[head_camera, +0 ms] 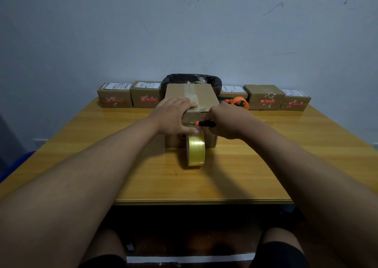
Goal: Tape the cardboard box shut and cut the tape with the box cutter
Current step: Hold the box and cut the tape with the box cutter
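A brown cardboard box point(201, 95) stands in the middle of the wooden table point(266, 165), with a strip of clear tape running over its closed top. My left hand point(173, 116) presses flat on the box's near top edge, thumb down the front face. A yellowish tape roll point(196, 151) stands on edge against the box's front, its tape leading up under that thumb. My right hand point(224, 120) grips a black and orange box cutter point(205, 123), whose orange tip points left at the tape on the box's front edge.
Several small labelled cardboard boxes point(114, 95) line the table's far edge against the wall. A bin with a black bag point(191, 79) stands behind the main box. An orange tape dispenser point(240, 102) lies to the box's right. My knees show under the table.
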